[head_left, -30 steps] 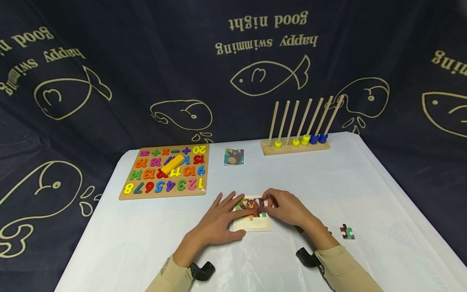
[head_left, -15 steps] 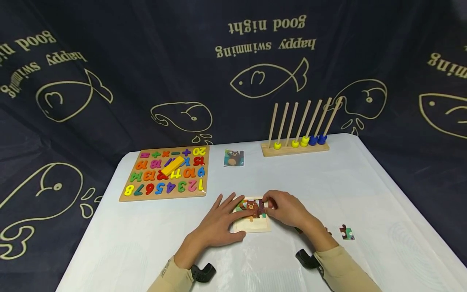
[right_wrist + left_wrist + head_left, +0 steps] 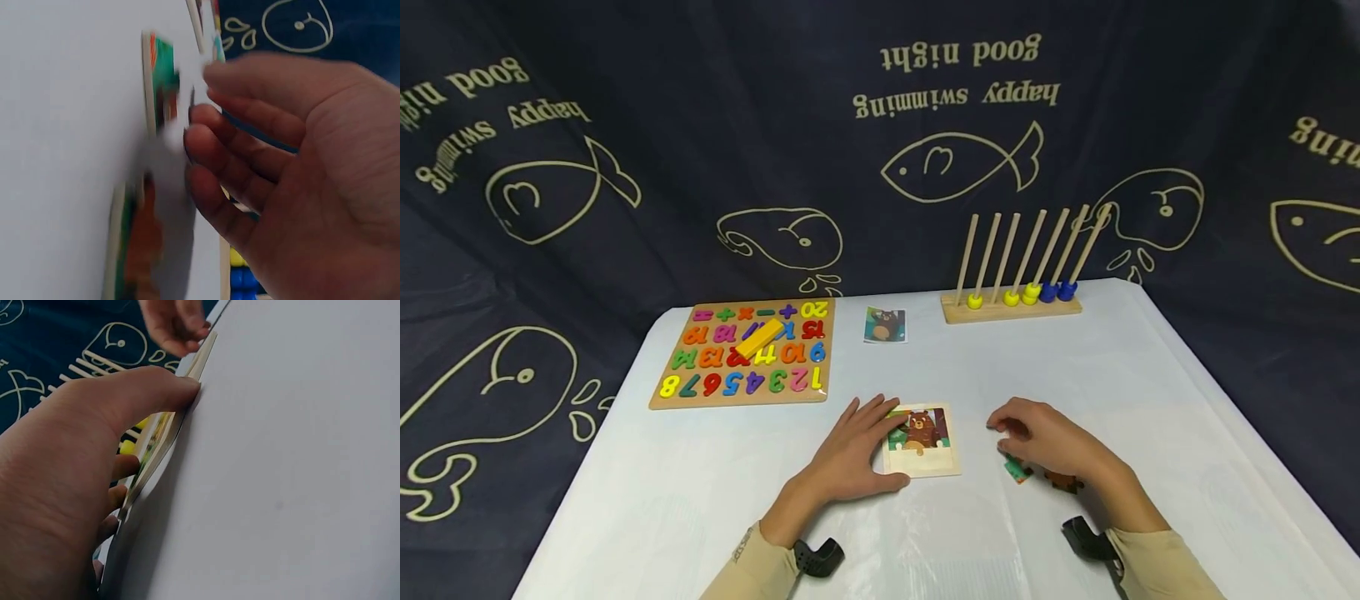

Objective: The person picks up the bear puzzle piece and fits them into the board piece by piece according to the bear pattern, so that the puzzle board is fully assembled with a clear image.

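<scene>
A small wooden puzzle board (image 3: 925, 465) lies on the white table, its upper part filled with a bear picture and its lower strip bare wood. Over its left side my left hand (image 3: 850, 454) rests with fingers spread; in the left wrist view the thumb (image 3: 181, 392) touches the near edge. My right hand (image 3: 1052, 437) hovers right of the board, fingers loosely bent, nothing between them. Beneath it lie a green puzzle piece (image 3: 1017, 472) and a brown puzzle piece (image 3: 1063, 481), partly covered by the hand. In the right wrist view both pieces are blurred and apart from the fingertips.
A number board (image 3: 737, 400) with a yellow block (image 3: 759, 338) on it lies at the left. Behind the puzzle is a small bear card (image 3: 885, 325). A wooden bead rack (image 3: 1011, 310) with upright rods stands at the back right, before a dark patterned cloth (image 3: 820, 100).
My right hand has left the board's right side and moved right, over the loose pieces. The purple-brown part there is uncovered. A piece farther right is now hidden. My left hand stays put.
</scene>
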Demonstrator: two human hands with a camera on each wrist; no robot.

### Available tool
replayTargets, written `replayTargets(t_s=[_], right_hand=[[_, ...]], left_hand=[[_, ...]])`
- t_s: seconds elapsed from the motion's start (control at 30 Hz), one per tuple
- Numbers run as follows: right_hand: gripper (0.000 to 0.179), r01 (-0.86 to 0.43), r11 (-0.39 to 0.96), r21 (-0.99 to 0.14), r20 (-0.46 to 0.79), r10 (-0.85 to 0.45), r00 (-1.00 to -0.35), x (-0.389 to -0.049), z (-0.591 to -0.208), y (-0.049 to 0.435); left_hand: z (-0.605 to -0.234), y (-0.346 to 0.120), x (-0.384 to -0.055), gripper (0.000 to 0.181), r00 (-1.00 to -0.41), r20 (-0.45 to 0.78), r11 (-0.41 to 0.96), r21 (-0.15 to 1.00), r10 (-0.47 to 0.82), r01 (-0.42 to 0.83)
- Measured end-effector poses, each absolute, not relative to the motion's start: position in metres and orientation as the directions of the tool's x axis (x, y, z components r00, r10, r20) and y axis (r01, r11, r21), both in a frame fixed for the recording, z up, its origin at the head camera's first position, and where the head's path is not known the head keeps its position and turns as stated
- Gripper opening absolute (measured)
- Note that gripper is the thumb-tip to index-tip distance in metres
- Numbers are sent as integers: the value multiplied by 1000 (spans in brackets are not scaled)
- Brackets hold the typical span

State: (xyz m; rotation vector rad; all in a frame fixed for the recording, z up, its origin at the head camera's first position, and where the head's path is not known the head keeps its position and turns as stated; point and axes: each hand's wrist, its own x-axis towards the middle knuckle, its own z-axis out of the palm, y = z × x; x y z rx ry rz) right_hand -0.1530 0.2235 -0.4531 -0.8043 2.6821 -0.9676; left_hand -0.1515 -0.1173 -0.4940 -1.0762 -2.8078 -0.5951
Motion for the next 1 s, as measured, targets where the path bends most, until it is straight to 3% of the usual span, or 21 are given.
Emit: replayTargets(t_s=[0.27,0.5,1.0], right_hand=[[49,-439,678,-590,-73,-586,-807,-135,-446,244],[35,-516,612,-599,10,-639,-770,-130,-449,241],[32,-499,682,-535,53,-562,-825,-135,-455,211]], left_hand=[[-495,-117,-153,88,-745,214,676,318,632,665],[-492,-126,-154,85,-736,159,641,394,658,659],[-493,-132,-156,85,-727,154,643,369,669,671]])
